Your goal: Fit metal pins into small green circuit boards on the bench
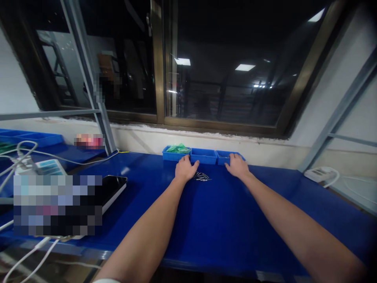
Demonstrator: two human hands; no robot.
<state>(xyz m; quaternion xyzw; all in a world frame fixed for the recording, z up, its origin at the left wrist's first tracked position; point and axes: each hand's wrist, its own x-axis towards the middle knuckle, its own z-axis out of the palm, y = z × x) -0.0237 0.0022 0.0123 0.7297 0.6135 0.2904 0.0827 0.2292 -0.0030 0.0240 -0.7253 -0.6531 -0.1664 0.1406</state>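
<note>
My left hand (185, 169) is at the front of the left blue bin (176, 156), fingertips by its front corner and thumb apart. Nothing shows in its grasp. Close by its thumb, a small pile of thin metal pins (202, 177) lies on the blue tabletop (212, 220). My right hand (238, 166) reaches over the front rim of the right blue bin (221, 160), its thumb spread from the fingers. That bin's contents are mostly hidden. Between the hands stands the middle blue bin (203, 157). Green plastic (178, 148) fills the left bin.
On the left, a dark-screened device (113, 182) sits among white cables (44, 245). Grey metal posts (88, 67) rise on both sides, and a window (224, 78) is behind the bins. A white power strip (319, 174) lies at the right.
</note>
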